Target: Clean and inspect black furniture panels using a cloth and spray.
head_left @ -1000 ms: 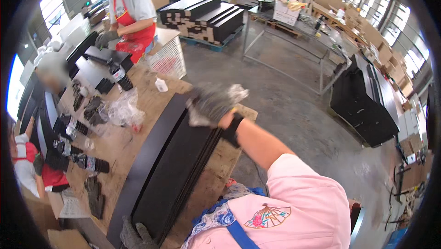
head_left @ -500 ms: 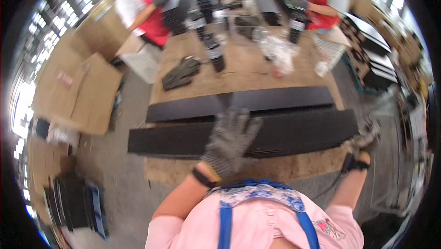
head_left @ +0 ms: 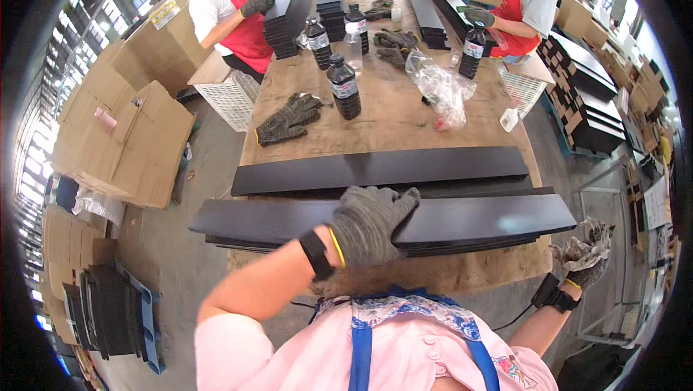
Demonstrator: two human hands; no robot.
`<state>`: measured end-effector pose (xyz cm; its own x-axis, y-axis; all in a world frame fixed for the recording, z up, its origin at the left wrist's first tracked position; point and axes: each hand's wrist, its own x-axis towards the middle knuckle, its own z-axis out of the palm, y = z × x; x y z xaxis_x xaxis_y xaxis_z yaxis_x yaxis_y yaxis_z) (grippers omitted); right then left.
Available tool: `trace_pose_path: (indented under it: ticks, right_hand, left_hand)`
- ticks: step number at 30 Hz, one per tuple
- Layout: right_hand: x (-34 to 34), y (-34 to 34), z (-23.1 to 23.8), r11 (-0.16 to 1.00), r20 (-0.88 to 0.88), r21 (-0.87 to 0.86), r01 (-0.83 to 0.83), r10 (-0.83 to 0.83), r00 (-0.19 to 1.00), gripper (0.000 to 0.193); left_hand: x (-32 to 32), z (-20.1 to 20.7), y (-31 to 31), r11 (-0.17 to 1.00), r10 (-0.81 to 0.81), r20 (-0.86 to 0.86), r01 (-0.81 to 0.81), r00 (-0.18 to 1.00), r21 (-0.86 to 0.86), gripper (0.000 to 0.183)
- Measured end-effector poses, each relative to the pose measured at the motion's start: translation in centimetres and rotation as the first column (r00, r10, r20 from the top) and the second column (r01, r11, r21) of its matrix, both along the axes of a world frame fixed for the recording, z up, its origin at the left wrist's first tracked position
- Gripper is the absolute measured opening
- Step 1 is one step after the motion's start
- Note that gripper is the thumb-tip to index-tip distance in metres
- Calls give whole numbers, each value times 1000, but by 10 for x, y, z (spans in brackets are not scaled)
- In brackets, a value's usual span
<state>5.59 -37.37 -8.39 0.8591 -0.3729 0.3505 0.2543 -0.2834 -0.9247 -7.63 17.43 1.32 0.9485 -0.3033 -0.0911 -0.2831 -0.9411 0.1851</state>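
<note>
In front of me a long black board [head_left: 476, 219] tops a stack of similar boards. My left hand [head_left: 372, 226], in a grey knit glove, is closed on the board near its middle, fingers over its far edge. Off the table's right end, my right hand [head_left: 588, 273], also gloved, is closed on a crumpled grey rag [head_left: 586, 245]; its fingers are partly hidden by the rag. Just beyond the stack lies another long black board [head_left: 433, 164], parallel to the first.
On the wooden table [head_left: 390, 128] lie a loose glove [head_left: 290, 118], dark bottles [head_left: 344, 88] and a clear plastic bag [head_left: 442, 91]. Two people in red aprons handle boards at the far end. Cardboard boxes [head_left: 119, 146] stand left; stacked boards [head_left: 588, 102] stand right.
My left hand has gone from spread above the boards to gripping the top one, which now looks shinier and sits slightly higher. My right hand has moved slightly down and right.
</note>
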Motion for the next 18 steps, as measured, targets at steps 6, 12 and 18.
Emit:
trace_pose_path:
  ticks: [6, 12, 18]
  right_hand:
    - [-12, 17, 15, 778, 77, -628, -34, 105, 991, 40]
    - [-35, 1, -34, 928, 64, 338, 156, -188, 980, 40]
    - [-50, 37, -30, 778, 176, 613, 137, -304, 936, 23]
  left_hand:
    - [42, 37, 32, 957, -202, -333, 114, 921, -266, 95]
    - [81, 39, 58, 978, -172, -244, 136, 954, -158, 96]
    - [109, 5, 73, 996, -67, -55, 63, 996, -65, 88]
